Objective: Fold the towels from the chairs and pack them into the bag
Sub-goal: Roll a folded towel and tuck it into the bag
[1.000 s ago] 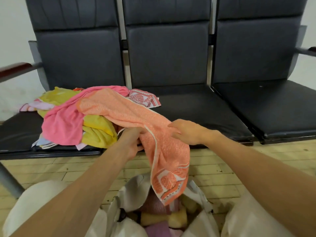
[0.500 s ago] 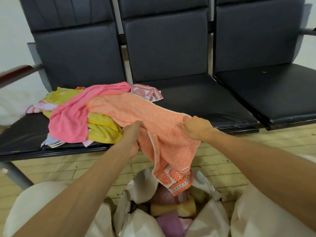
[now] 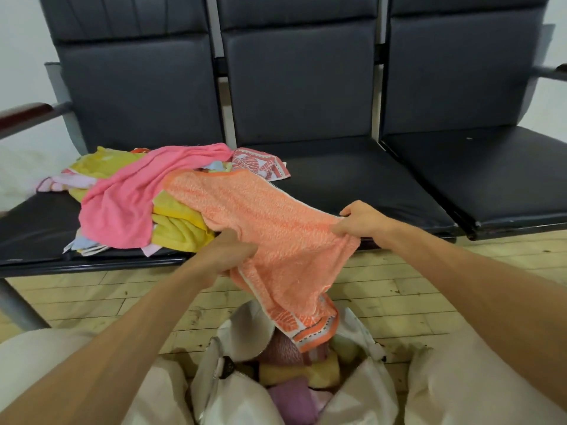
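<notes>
Over the white bag (image 3: pixel 245 332), the orange towel (image 3: pixel 276 228) is stretched between both hands: left hand (image 3: pixel 228 256) fingers bunched round its near edge, right hand (image 3: pixel 359 220) pinching the right edge. Its long axis runs from the towel pile (image 3: pixel 122 204) down toward the bag, so it probably needs pulling clear first.

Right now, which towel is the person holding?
The orange towel: the left hand and right hand both grip it, and its end hangs over the bag. The pink towel and yellow towel lie in the pile on the chair.
</notes>
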### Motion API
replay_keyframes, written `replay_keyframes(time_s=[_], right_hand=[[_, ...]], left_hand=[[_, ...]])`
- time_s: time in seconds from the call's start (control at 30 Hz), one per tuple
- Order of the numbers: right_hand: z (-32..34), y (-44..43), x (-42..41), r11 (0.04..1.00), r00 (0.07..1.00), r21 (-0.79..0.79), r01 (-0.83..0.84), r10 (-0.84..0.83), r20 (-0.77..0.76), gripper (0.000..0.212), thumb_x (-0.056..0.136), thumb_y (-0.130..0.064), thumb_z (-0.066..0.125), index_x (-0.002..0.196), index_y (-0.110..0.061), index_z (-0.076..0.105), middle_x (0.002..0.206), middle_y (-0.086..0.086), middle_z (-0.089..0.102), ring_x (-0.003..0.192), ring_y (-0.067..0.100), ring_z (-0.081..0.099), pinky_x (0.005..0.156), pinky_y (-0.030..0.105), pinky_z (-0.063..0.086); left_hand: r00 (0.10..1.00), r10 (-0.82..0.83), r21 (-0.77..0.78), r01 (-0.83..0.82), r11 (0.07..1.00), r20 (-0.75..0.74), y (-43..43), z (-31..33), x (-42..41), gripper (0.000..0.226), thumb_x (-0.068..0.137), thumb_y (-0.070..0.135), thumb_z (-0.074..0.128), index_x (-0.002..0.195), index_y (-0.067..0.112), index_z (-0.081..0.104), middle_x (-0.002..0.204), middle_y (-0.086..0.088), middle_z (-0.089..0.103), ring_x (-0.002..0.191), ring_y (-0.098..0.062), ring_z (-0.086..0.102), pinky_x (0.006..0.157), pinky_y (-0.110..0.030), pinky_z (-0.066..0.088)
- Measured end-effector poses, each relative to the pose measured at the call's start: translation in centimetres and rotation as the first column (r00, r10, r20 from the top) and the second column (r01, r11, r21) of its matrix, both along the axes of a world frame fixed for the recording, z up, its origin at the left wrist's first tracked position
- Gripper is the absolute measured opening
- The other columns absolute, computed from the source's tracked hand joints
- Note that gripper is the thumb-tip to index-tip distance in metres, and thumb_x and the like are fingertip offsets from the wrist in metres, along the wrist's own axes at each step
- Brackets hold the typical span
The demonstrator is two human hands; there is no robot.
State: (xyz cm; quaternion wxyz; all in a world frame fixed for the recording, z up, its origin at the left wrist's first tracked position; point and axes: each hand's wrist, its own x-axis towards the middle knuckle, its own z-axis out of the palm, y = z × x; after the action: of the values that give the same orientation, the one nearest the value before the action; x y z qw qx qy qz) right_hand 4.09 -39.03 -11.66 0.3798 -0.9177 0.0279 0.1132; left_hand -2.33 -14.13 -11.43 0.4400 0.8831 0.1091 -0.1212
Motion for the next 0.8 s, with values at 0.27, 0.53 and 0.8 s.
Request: replay_keyframes(time_s=[0.27, 0.53, 0.8], right_hand=[[2.2, -2.8, -3.0, 0.898, 0.917, 0.383, -0.215, 0.320, -0.236, 0.028, 0.089, -0.019, 0.066, 0.104, 0.005, 0.068, 0.092, 0.009, 0.067, 0.086, 0.019, 0.062, 0.080, 0.029, 0.047], [4.8, -4.0, -2.7, 0.949, 0.946, 0.314, -0.026, -0.077, 0.314, 0.028, 0.092, -0.030, 0.059, 0.065, -0.020, 0.066, 0.074, -0.009, 0.064, 0.082, 0.014, 0.060, 0.085, 0.037, 0.043], [5.2, -4.1, -2.3, 0.886, 0.883, 0.450, 0.108, -0.293, 0.367, 0.035, 0.100, -0.030, 0.046, 0.084, -0.003, 0.060, 0.078, 0.008, 0.052, 0.071, 0.020, 0.048, 0.066, 0.035, 0.039]], left_hand=[[0.987, -0.158, 0.498, 0.131, 0.857, 0.013, 2.4, 0.2, -0.4, 0.062, 0.099, 0.018, 0.047, 0.143, -0.008, 0.012, 0.138, -0.022, 0.042, 0.124, -0.033, 0.047, 0.093, -0.032, 0.040], [0.991, 0.004, -0.023, -0.001, 1.000, 0.133, 1.4, 3.9, 0.1, 0.013, 0.097, 0.015, 0.049, 0.090, 0.006, 0.057, 0.086, -0.008, 0.059, 0.077, -0.021, 0.061, 0.071, -0.042, 0.058], [0.965, 0.243, -0.700, -0.105, 0.706, 0.100, 1.7, 6.4, 0.4, 0.021, 0.095, 0.024, 0.056, 0.105, 0.009, 0.067, 0.096, -0.006, 0.068, 0.081, -0.017, 0.065, 0.068, -0.032, 0.054]])
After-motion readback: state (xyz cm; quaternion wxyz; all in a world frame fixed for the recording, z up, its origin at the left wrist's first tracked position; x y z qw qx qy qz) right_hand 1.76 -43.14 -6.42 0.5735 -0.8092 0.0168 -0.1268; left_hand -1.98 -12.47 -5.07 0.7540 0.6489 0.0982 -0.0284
